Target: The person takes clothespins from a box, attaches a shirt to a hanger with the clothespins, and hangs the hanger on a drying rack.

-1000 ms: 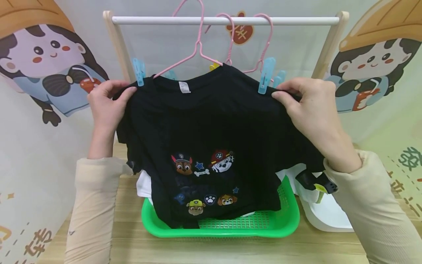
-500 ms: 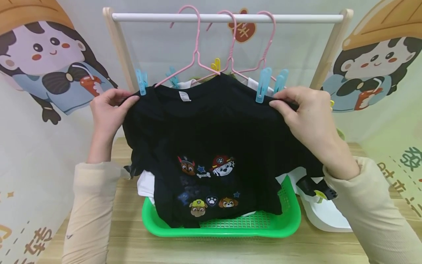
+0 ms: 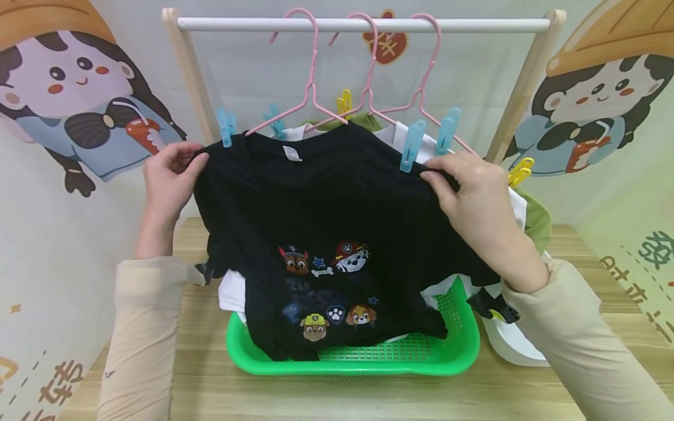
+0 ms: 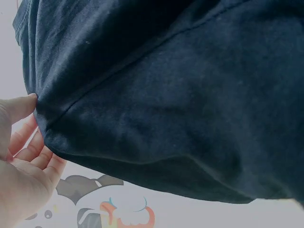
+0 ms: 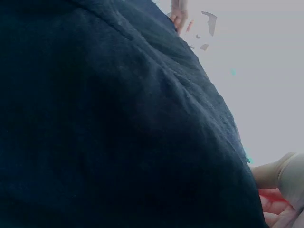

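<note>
A black T-shirt (image 3: 326, 216) with printed cartoon dogs hangs spread on a pink hanger (image 3: 312, 70), whose hook is over the white rail. Light blue clothespins grip its shoulders, one on the left (image 3: 226, 128) and one on the right (image 3: 412, 146). My left hand (image 3: 171, 181) pinches the left shoulder fabric between thumb and fingers, just outside that clothespin. On the other side my right hand (image 3: 476, 210) pinches the right shoulder edge. Dark cloth fills most of both wrist views, with the left hand (image 4: 28, 161) and right hand (image 5: 280, 194) at its edges.
Behind the shirt, two more pink hangers on the rail (image 3: 474, 24) carry white and green clothes, with blue and yellow clothespins (image 3: 520, 172). A green basket (image 3: 353, 367) with white cloth sits below on the wooden table (image 3: 368, 400). A white container (image 3: 511, 345) stands right of it.
The front hanger has come down, its hook settling on the rail, and the shirt hangs lower. My right hand has shifted left and down, uncovering green cloth and a yellow clothespin.
</note>
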`<state>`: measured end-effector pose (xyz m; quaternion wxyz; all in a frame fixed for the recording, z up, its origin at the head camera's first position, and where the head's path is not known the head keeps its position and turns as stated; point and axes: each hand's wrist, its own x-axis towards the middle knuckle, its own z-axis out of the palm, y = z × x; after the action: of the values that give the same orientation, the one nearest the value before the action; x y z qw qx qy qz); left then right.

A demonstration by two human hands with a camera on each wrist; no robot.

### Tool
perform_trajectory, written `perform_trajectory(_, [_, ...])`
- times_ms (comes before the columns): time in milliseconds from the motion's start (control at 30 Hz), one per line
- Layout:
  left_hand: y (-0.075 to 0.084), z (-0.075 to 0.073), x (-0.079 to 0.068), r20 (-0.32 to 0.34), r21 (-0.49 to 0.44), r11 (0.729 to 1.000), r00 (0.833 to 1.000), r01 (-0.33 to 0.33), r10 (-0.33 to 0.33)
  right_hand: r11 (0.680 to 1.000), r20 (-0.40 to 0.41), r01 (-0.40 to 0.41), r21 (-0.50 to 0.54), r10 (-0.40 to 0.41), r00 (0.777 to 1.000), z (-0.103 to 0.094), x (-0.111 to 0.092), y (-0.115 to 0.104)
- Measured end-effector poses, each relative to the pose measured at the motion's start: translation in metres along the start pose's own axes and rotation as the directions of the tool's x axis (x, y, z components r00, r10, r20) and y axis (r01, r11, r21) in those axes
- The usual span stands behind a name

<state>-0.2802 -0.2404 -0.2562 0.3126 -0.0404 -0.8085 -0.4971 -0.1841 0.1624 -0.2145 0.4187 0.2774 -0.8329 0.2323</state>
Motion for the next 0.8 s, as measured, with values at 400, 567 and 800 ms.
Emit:
perform_trajectory(400, [-0.003,0.003,-0.001,-0.041,0.003,1.0,0.999,0.03,-0.03,0.999,-0.073,0.033,-0.031,-0.035,0.997,0.011,-0.004,0.006])
perform_trajectory(567, [-0.002,0.002,-0.005,-0.022,0.032,0.999,0.999,0.025,-0.024,0.998,-0.078,0.031,-0.056,-0.035,0.996,0.012,-0.005,0.007])
perform_trajectory(800, [0.002,0.007,-0.021,-0.027,0.101,0.99,0.994,-0.098,0.102,0.998,-0.148,0.026,-0.064,-0.036,0.988,0.012,-0.012,0.0])
